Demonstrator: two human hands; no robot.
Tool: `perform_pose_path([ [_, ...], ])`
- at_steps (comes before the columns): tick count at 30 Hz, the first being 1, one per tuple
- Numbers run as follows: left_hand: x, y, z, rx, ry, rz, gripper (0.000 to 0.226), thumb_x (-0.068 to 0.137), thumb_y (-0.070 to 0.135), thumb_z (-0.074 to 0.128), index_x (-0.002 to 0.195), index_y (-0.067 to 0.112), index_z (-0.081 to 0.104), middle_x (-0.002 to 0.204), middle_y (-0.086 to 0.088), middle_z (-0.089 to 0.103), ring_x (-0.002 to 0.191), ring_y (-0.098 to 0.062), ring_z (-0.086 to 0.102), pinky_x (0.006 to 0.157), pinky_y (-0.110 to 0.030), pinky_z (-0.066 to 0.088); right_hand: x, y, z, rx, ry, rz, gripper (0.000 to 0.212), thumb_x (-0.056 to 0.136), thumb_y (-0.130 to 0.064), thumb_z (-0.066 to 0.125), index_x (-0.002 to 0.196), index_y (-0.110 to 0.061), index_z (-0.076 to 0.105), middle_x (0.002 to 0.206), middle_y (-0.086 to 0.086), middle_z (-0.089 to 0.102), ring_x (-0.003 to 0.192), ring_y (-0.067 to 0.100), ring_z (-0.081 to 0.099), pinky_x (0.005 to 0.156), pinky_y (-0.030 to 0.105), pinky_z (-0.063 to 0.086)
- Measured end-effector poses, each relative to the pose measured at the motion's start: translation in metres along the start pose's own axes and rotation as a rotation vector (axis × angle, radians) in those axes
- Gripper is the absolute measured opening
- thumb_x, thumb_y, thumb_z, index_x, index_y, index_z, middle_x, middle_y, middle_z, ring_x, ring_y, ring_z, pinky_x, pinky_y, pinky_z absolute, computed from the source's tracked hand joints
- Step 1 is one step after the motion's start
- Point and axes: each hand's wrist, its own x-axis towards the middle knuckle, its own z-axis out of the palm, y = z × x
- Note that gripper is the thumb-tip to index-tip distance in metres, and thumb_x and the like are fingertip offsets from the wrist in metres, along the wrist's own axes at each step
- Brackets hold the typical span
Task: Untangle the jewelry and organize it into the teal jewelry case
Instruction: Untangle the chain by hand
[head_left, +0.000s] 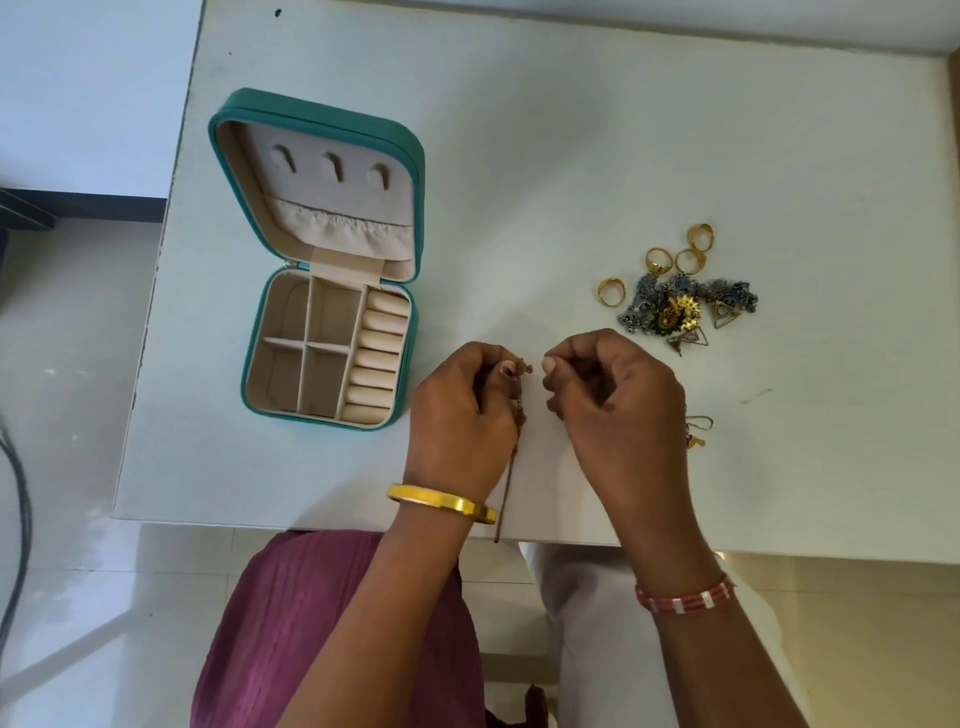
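Observation:
The teal jewelry case (228, 130) lies open at the table's left, its beige compartments and ring rolls holding nothing. My left hand (460, 415) pinches a thin brownish chain (508, 483) that hangs down past the table's front edge. Just to its right, my right hand (613, 400) has its fingers curled, thumb and forefinger close to the chain's top end; whether they grip it I cannot tell. A tangled heap of jewelry (680, 306), with gold rings, silver pieces and a gold flower, lies behind my right hand.
A small gold piece (698, 428) lies on the table right of my right hand. The white table (519, 156) ends at a front edge under my wrists and a left edge beside the case. A gold bangle and a red thread band circle my wrists.

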Motion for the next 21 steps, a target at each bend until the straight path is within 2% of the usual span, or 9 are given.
perform_pose_path([
  [4,0.0007,0.0041,-0.0031,-0.209,-0.012,-0.125,0.021,0.089,0.004,0.050,0.079,0.020,0.059,0.065,0.002,0.060,0.051,-0.001,0.058,0.053,-0.010,0.049,-0.0013,-0.0022,-0.0010,0.079,-0.050,0.066,0.016,0.084,-0.015,0.064,0.074,-0.027,0.062,0.067,-0.011,0.064,0.063,0.003,0.062,0.056,0.011,0.050],
  [7,0.0008,0.0037,-0.0032,-0.257,-0.028,-0.142,0.015,0.088,0.004,0.052,0.084,0.014,0.062,0.069,0.003,0.063,0.055,0.001,0.061,0.055,-0.009,0.050,-0.0025,-0.0016,0.0028,0.035,-0.081,0.057,0.004,0.082,-0.016,0.066,0.084,-0.020,0.069,0.069,-0.013,0.064,0.064,0.002,0.063,0.057,0.008,0.049],
  [12,0.0001,0.0033,-0.0035,-0.238,-0.053,-0.106,0.012,0.087,0.003,0.054,0.091,0.006,0.065,0.071,0.006,0.064,0.057,0.004,0.062,0.054,-0.005,0.047,-0.0025,0.0006,0.0047,-0.038,-0.049,0.010,0.006,0.082,-0.016,0.066,0.086,-0.014,0.070,0.069,-0.010,0.063,0.067,0.003,0.063,0.060,0.011,0.051],
  [15,-0.0005,0.0028,-0.0027,-0.186,-0.048,-0.063,0.012,0.087,0.004,0.054,0.088,0.011,0.064,0.072,0.009,0.063,0.060,0.008,0.061,0.056,-0.004,0.046,-0.0023,0.0011,0.0048,-0.009,-0.032,0.010,0.003,0.081,-0.014,0.066,0.081,-0.016,0.068,0.070,-0.006,0.066,0.065,0.006,0.064,0.058,0.014,0.052],
  [21,-0.0012,0.0038,-0.0014,-0.147,-0.013,-0.037,0.015,0.088,-0.001,0.050,0.084,0.011,0.059,0.068,0.008,0.058,0.057,0.009,0.058,0.052,-0.003,0.044,-0.0010,0.0000,0.0034,0.027,-0.102,-0.011,0.012,0.083,-0.012,0.065,0.077,-0.022,0.062,0.065,-0.017,0.058,0.066,-0.007,0.058,0.054,0.004,0.044],
])
